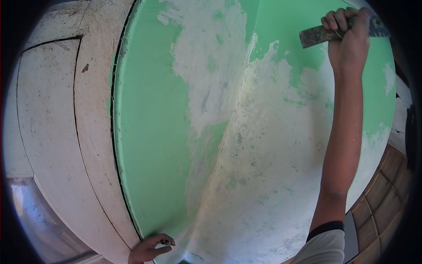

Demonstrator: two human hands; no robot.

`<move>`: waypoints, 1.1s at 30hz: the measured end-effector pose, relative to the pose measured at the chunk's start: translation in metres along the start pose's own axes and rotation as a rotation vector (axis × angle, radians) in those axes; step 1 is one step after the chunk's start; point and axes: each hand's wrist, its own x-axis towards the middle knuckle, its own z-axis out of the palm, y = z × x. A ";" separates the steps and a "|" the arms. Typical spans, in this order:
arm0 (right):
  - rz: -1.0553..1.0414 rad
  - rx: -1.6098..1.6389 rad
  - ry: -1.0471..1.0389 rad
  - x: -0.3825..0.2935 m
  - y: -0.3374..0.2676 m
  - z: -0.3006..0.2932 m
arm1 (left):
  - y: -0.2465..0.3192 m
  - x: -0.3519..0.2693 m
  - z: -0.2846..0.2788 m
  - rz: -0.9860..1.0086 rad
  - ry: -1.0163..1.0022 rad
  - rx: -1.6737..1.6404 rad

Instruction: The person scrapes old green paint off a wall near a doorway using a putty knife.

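Observation:
At the upper right, my right hand (351,36) grips a flat scraper-like tool (313,36). Its dirty, worn end sticks out left of the fist, and a wider dark part shows on the other side. Behind it is a green-painted wall (151,99) with large patches of whitish filler or bare plaster (273,109). I cannot tell whether the tool touches the wall. Low in the view, my left hand (150,249) is curled beside the wall's left edge. A small object (165,243) with a round, dark-marked end shows between its thumb and fingers; what it is stays unclear.
An inner corner line (234,110) runs down between two wall faces. Left of a dark gap stands dirty white panelling (49,109) with recessed seams. A shiny, translucent surface (43,214) lies at lower left. At lower right is a brown panel with a grid (379,201).

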 end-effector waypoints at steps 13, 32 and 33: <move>0.026 -0.184 0.217 -0.008 0.127 0.002 | -0.009 0.002 -0.007 0.093 -0.059 0.183; -0.065 -0.376 0.281 -0.024 0.134 0.019 | -0.015 0.002 -0.010 0.116 -0.094 0.148; -0.056 -0.372 0.277 -0.024 0.135 0.018 | -0.017 0.002 -0.010 0.131 -0.085 0.150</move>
